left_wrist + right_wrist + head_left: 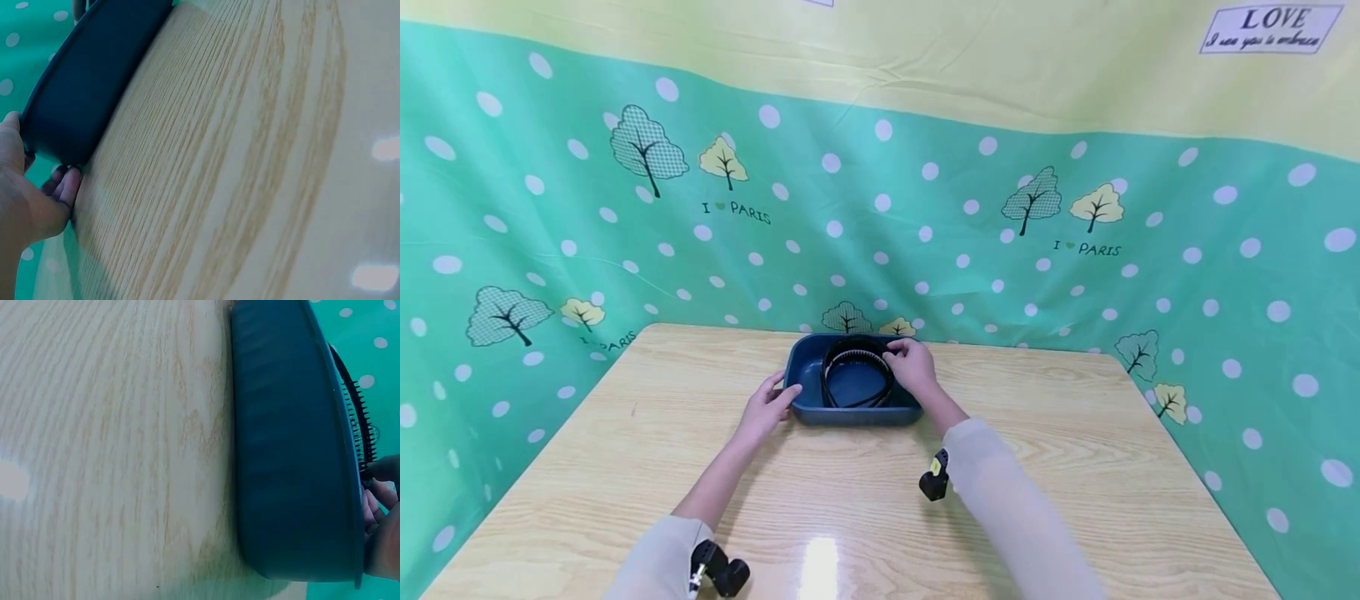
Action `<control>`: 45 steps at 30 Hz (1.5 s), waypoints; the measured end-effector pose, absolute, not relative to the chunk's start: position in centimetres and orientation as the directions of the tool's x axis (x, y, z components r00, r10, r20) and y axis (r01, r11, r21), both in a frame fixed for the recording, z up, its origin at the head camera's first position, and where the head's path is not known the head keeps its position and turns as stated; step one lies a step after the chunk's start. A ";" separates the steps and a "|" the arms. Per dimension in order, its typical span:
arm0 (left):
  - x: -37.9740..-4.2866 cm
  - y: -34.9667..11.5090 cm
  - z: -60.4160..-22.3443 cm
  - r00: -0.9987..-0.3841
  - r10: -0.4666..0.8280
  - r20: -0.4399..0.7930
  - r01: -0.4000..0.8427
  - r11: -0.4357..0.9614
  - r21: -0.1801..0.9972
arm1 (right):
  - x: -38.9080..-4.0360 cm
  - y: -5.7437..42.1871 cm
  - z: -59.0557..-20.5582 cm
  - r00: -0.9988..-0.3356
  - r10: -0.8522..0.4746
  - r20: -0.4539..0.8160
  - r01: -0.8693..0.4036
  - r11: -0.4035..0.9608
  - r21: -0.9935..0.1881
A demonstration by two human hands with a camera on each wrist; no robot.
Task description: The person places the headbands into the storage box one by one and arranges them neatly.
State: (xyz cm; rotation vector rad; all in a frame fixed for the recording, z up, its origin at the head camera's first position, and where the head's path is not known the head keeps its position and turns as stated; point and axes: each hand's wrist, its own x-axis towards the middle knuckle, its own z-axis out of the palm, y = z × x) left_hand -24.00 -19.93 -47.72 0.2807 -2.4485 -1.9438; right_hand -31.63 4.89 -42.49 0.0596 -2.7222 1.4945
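A dark blue plastic bin (857, 417) stands on the wooden table, long side toward me. Black headbands (854, 342) with comb teeth sit inside it, their arcs rising at the back. My left hand (767, 406) grips the bin's left end, thumb over the rim and fingers along the outer wall. At the right part of the bin, my right hand (913, 367) reaches over the rim and pinches a headband. In the right wrist view the toothed headband (361, 419) shows above the rim, thumb and fingertips at its side; the bin wall hides its lower part.
The light wooden table (1037, 467) spreads out in front and to both sides of the bin. Close behind its back edge hangs a green and yellow cloth (925, 200) with dots and trees. Black wrist cameras (721, 568) sit on both sleeves.
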 end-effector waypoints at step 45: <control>-24.1 -20.1 -47.9 -0.984 -0.140 -0.113 -0.142 0.223 0.964 | -32.0 7.6 -41.4 -0.995 0.055 0.088 -0.044 0.545 -0.837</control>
